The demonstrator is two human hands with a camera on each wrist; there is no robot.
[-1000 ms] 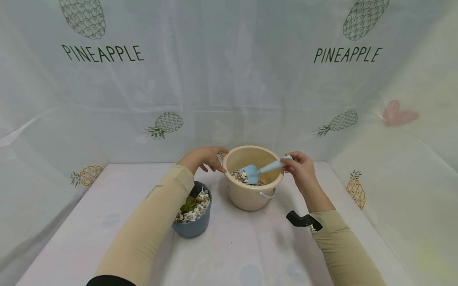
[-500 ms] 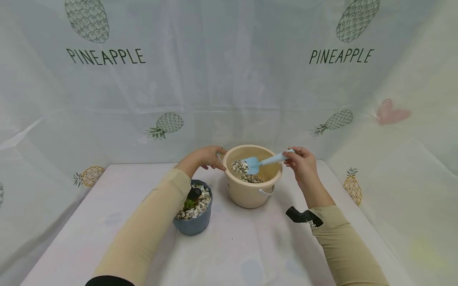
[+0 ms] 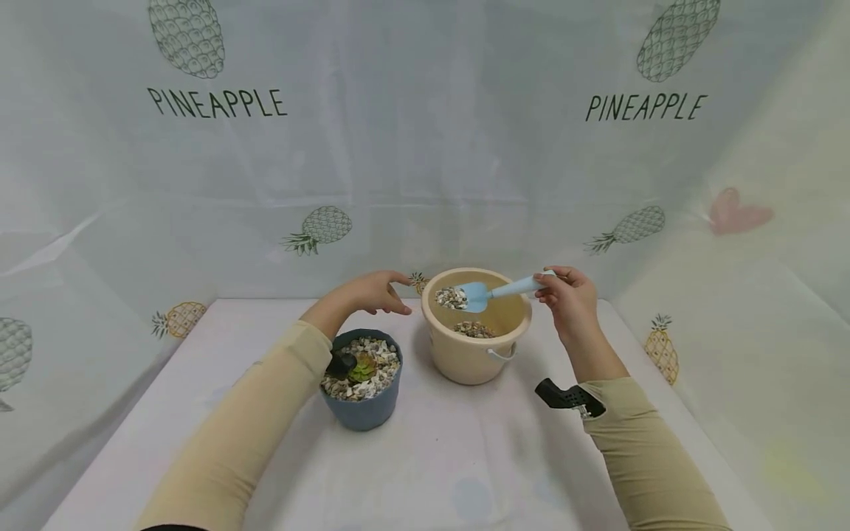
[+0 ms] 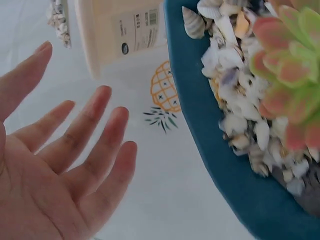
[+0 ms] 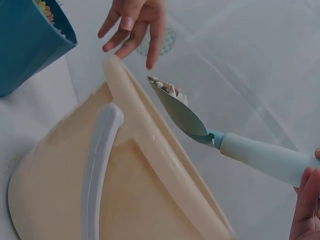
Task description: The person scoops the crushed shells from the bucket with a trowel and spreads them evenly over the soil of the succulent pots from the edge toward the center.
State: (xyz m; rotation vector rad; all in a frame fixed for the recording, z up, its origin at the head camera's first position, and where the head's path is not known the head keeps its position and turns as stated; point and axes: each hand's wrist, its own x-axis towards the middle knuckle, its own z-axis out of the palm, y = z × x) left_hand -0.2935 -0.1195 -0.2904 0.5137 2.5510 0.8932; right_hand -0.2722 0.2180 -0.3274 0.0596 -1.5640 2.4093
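Observation:
My right hand [image 3: 567,299] grips the handle of a light blue trowel [image 3: 475,296], its blade loaded with small shells and held over the mouth of a beige bucket [image 3: 468,359]. More shells [image 3: 474,330] lie at the bottom of that bucket. To the bucket's left, my left hand [image 3: 373,293] hovers with fingers spread, apart from the rim and holding nothing. Below the left wrist stands a blue pot [image 3: 364,414] filled with shells around a green succulent [image 3: 362,367]. In the left wrist view the succulent's leaves [image 4: 295,75] show pink tips.
A white cloth-covered table [image 3: 425,472] carries the pot and bucket. Behind it hangs a curtain [image 3: 425,147] printed with pineapples. The bucket's pale carrying handle [image 5: 102,165] hangs down its side. A black wrist camera mount [image 3: 569,398] juts from the right sleeve.
The loaded trowel has risen from inside the bucket to about rim height. My left hand has let go of the bucket's rim and drawn back left, and more of the pot shows.

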